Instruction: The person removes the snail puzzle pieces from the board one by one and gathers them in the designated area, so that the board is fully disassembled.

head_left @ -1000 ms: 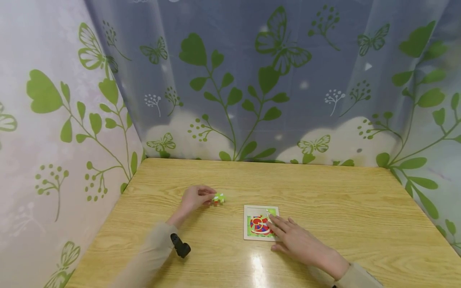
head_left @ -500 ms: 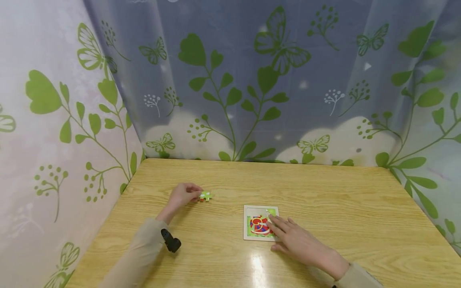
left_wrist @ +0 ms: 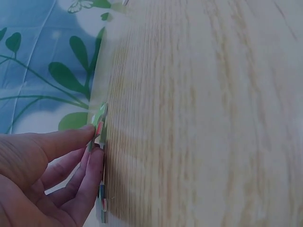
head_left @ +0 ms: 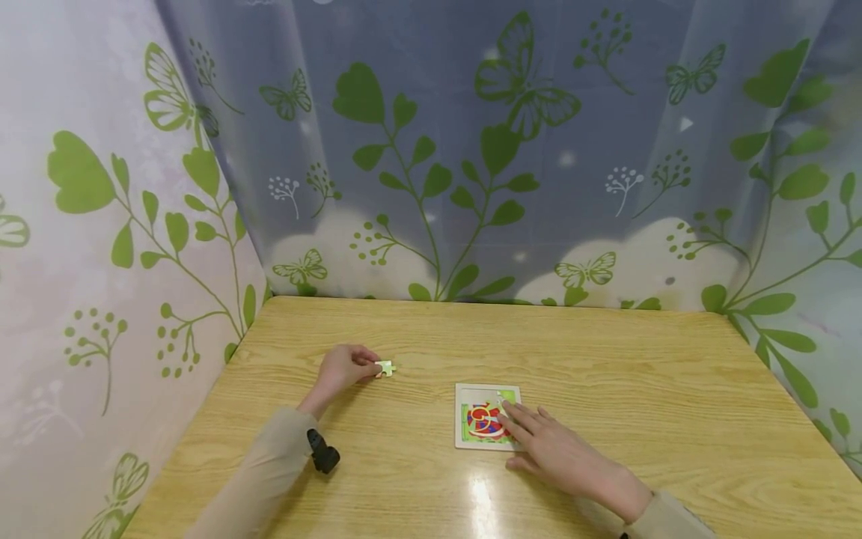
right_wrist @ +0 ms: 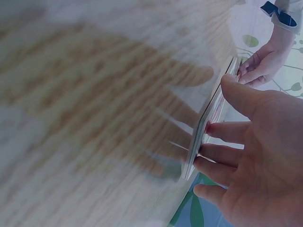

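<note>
My left hand (head_left: 342, 371) pinches a green jigsaw puzzle piece (head_left: 387, 368) between thumb and fingers, low over the left part of the table. In the left wrist view the same puzzle piece (left_wrist: 100, 118) shows a patch of red. Below the fingertips there, something thin with blue and red is partly hidden behind the fingers. Right of centre lies a square puzzle tray (head_left: 459, 430) with a pale frame. Its picture is red, blue and green, with a bare strip at the upper left. My right hand (head_left: 562, 455) rests on the tray's right side, fingers straight and spread.
The wooden table (head_left: 606, 359) stretches out around both hands. At its back edge hangs a blue curtain (head_left: 431, 150) printed with leaves and butterflies. A black wrist camera (head_left: 323, 452) sits on my left sleeve.
My left hand has moved left with the puzzle piece, away from the tray, and the piece has turned so its red patch hardly shows in the head view. The right hand stays still.
</note>
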Demonstrator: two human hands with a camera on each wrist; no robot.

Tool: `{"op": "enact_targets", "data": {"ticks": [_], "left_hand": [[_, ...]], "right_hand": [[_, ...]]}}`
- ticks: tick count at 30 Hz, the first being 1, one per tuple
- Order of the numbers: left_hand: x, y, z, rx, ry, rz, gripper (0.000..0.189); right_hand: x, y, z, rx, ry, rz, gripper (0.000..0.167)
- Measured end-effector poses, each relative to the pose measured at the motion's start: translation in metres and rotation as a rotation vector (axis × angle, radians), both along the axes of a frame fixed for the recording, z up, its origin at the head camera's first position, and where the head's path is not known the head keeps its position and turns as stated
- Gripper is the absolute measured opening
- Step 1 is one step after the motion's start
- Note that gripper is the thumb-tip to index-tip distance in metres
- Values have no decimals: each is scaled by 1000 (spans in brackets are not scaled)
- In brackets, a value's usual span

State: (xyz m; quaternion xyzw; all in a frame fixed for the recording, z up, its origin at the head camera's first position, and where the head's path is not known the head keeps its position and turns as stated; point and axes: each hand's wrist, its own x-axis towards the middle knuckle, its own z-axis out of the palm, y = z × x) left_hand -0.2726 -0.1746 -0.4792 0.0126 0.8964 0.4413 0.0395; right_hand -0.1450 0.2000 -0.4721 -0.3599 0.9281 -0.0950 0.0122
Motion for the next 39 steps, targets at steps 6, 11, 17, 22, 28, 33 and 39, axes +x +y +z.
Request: {"op": "enact_targets", "data": {"ticks": [6, 11, 17, 22, 28, 33, 39], "left_hand": [[-1, 3, 1, -100, 48, -18, 9], [-2, 5, 0, -155, 100, -32, 7], [-2, 6, -3, -198, 173, -63, 5], [-1, 6, -2, -194, 199, -72, 5], [2, 8, 5, -153, 242, -30, 10], [8, 16, 12, -51, 262, -31, 16], [18, 34, 14, 116, 244, -92, 18]], "right_hand": [[-1, -1, 0, 2, -2, 3, 63], [-1, -1, -1, 6, -1, 5, 63], [-1, 0, -2, 0, -7, 5, 63], [-1, -1, -1, -5, -10, 5, 63], [1, 0, 0, -27, -25, 3, 63], [0, 2, -1, -72, -67, -11, 63], [-1, 2, -2, -112, -118, -51, 61]]}}
